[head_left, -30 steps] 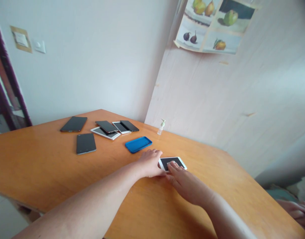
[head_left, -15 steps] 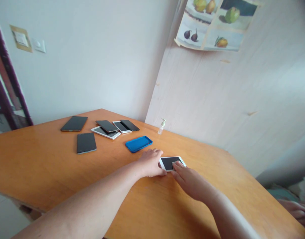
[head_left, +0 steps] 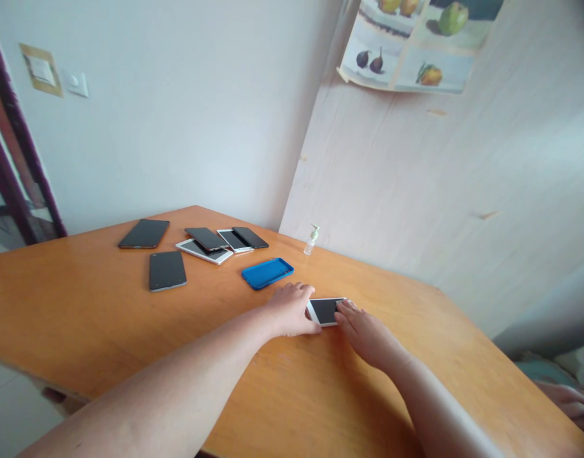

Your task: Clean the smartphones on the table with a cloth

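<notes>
A white smartphone (head_left: 325, 312) with a dark screen lies flat on the wooden table. My left hand (head_left: 292, 310) grips its left end, thumb on the near edge and fingers on the far edge. Over the phone's right part, my right hand (head_left: 363, 327) presses its fingers down, with a small pale piece that looks like cloth (head_left: 339, 306) under the fingertips. Those fingers hide the phone's right end and most of the pale piece. Just beyond my left hand rests an empty blue phone case (head_left: 267, 273), inner side up.
Several other phones lie at the back left, among them a dark one (head_left: 167, 270) standing apart and a dark one (head_left: 206, 238) resting on a white one (head_left: 219, 257). A small clear pump bottle (head_left: 311, 242) stands near the wall. The wooden table's (head_left: 292, 394) right edge slopes away.
My right hand has slid a little to the right along the phone's screen, uncovering more of its middle. My left hand keeps its grip. The view has shifted slightly.
</notes>
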`<act>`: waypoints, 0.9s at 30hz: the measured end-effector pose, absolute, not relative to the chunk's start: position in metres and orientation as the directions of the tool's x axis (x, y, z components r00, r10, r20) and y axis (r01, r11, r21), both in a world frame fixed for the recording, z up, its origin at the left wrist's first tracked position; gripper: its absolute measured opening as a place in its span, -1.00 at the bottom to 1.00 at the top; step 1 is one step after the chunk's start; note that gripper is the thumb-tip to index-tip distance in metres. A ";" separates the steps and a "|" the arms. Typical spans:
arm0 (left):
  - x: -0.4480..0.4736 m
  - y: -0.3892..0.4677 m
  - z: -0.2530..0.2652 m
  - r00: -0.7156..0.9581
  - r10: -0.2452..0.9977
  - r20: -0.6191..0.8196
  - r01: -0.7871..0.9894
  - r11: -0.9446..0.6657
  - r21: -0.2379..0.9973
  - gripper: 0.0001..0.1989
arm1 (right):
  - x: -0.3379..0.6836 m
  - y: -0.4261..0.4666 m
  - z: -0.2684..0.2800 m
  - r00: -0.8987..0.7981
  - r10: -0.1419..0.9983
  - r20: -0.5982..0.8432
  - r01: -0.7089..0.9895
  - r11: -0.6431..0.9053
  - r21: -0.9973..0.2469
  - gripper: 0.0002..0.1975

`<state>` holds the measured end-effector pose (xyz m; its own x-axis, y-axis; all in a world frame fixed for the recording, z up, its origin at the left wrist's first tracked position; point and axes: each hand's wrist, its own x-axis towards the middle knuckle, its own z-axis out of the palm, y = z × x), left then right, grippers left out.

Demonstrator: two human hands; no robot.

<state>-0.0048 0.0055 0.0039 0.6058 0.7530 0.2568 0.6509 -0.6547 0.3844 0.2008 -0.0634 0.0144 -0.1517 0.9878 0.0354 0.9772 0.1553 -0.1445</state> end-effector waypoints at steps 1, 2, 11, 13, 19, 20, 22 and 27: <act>-0.005 0.005 0.004 0.606 0.753 0.257 0.652 -0.655 0.382 -0.24 | 0.204 -0.061 0.012 -0.110 0.993 0.042 0.986 0.115 -0.124 -0.52; -0.004 0.005 0.004 0.606 0.753 0.257 0.653 -0.655 0.380 -0.25 | 0.204 -0.060 0.011 -0.101 0.994 0.051 0.988 0.106 -0.115 -0.53; -0.004 0.004 0.004 0.601 0.757 0.257 0.660 -0.652 0.374 -0.29 | 0.183 -0.067 0.010 -0.355 0.928 0.112 0.886 0.372 -0.278 -0.47; -0.003 0.004 0.004 0.598 0.762 0.250 0.662 -0.645 0.382 -0.28 | 0.199 -0.057 0.004 -0.244 0.961 0.130 0.936 0.268 -0.228 -0.48; -0.001 0.004 0.001 0.591 0.762 0.264 0.662 -0.645 0.380 -0.26 | 0.197 -0.055 0.001 -0.238 0.957 0.166 0.938 0.271 -0.215 -0.53; -0.001 0.004 0.001 0.591 0.759 0.273 0.659 -0.649 0.380 -0.26 | 0.188 -0.059 0.004 -0.292 0.941 0.171 0.913 0.327 -0.245 -0.52; -0.002 0.004 0.001 0.594 0.752 0.284 0.650 -0.657 0.382 -0.26 | 0.171 -0.065 0.009 -0.400 0.901 0.168 0.849 0.433 -0.303 -0.50; -0.003 0.002 0.004 0.588 0.769 0.251 0.647 -0.634 0.424 -0.19 | 0.179 -0.053 0.006 -0.331 0.933 0.142 0.894 0.358 -0.268 -0.49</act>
<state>-0.0027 0.0024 0.0039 0.5881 0.7688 0.2510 0.6472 -0.6335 0.4240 0.1787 -0.0531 0.0065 -0.3307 0.9329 0.1424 0.8944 0.3580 -0.2682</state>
